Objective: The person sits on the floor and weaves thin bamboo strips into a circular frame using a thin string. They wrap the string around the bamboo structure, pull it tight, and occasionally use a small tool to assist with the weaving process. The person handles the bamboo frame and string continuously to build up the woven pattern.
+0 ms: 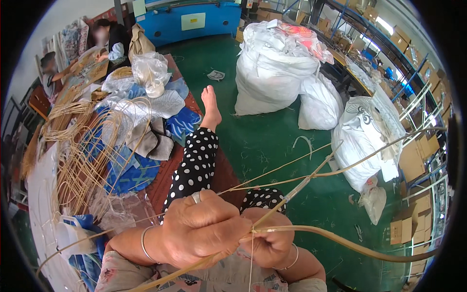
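Note:
My left hand [206, 226], with a ring and a bracelet, is closed around several cane strips where they cross in front of my lap. Partly behind it, my right hand [272, 241] pinches the same crossing from below. A thick cane strip [350, 242] curves from my fingers toward the right rim. Another long cane [384, 147] reaches to the upper right. One strip [297, 188] has a pale, shiny wrapping partway along it. A white thread [251, 265] hangs straight down from the crossing. My fingertips are partly hidden by each other.
A heap of bent canes [90, 146] lies on the left beside blue cloth [129, 170] and plastic bags [150, 70]. Large white sacks [272, 68] stand on the green floor [233, 131]. Cardboard boxes [403, 228] line the right. Two people sit at the far left table.

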### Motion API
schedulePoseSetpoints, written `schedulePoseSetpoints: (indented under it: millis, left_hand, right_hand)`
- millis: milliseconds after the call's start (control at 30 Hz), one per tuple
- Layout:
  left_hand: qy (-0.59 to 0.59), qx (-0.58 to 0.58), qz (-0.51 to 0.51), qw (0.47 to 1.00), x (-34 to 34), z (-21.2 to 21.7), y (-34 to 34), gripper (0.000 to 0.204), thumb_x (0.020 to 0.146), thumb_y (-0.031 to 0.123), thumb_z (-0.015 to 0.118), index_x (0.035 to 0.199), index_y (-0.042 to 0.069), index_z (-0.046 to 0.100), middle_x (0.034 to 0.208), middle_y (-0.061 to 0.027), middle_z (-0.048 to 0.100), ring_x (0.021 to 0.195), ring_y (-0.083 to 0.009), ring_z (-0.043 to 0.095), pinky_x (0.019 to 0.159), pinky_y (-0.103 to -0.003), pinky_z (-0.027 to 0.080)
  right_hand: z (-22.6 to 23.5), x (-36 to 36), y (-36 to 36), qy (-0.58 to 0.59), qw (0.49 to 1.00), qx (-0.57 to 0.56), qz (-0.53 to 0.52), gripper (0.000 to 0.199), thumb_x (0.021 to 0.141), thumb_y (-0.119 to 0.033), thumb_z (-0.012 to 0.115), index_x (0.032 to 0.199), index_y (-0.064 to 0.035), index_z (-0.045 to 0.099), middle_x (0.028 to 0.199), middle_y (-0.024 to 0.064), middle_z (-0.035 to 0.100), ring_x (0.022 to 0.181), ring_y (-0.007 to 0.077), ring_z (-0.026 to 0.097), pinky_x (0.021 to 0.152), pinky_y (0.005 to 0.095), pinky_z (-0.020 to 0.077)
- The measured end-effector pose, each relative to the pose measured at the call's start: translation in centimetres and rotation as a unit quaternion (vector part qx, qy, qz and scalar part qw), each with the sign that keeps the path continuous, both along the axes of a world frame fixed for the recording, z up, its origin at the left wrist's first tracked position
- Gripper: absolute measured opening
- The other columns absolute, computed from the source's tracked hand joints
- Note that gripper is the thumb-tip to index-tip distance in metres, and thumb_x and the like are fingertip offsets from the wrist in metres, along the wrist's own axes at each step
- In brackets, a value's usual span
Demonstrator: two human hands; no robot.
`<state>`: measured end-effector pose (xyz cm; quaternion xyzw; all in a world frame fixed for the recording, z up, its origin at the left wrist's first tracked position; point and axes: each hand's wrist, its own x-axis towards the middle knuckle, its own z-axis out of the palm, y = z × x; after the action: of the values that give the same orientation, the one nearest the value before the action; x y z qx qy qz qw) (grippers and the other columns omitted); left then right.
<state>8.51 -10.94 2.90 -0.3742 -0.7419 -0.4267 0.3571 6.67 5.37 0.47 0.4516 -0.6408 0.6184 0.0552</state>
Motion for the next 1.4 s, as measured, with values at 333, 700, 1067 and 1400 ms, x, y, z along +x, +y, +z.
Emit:
schedulePoseSetpoints:
  millis: [333,700,1067,1400]
  left_hand:
    - [-0.007,-0.034,0.021,0.999,1.0,-0.3,0.1,0.029,0.054,0.005,0.068,0.081,0.0,0.059,0.07,-0.0054,0.053,0.048,-0.0134,0.047,0.035,-0.023,0.033]
    - [-0.095,0.088,-0.097,0.987,1.0,-0.4,0.0,0.017,0.071,0.007,0.065,0.086,0.001,0.06,0.072,-0.0058,0.057,0.058,-0.0181,0.054,0.045,-0.027,0.041]
    - [-0.188,0.095,-0.164,0.964,0.7,-0.7,-0.1,0.017,0.074,0.006,0.067,0.088,0.0,0.059,0.072,-0.0109,0.059,0.057,-0.0194,0.055,0.048,-0.027,0.044]
    - [-0.164,0.02,-0.091,0.982,1.3,-0.1,-0.6,0.023,0.073,0.006,0.067,0.093,-0.002,0.058,0.077,-0.0113,0.059,0.061,-0.0227,0.058,0.05,-0.029,0.046]
  right_hand:
    - [4.1,0.9,2.1,0.065,0.997,0.046,0.024,0.019,0.072,-0.005,0.063,0.089,0.0017,0.057,0.08,0.0137,0.061,0.062,0.0244,0.06,0.052,0.0312,0.0478]
    - [-1.6,0.2,0.4,-0.318,0.941,-0.105,0.048,0.022,0.073,-0.008,0.063,0.091,0.0037,0.06,0.076,0.0071,0.06,0.062,0.0109,0.054,0.055,0.0225,0.0423]
    - [-1.5,-1.3,-0.3,-0.282,0.948,-0.113,0.097,0.013,0.078,-0.007,0.06,0.074,0.0036,0.054,0.071,0.0122,0.057,0.056,0.0136,0.049,0.048,0.0233,0.0363]
    - [-0.5,-1.3,0.0,-0.447,0.882,-0.049,0.144,0.004,0.072,0.001,0.057,0.072,0.0032,0.055,0.066,0.0046,0.055,0.057,0.0081,0.049,0.049,0.0212,0.0359]
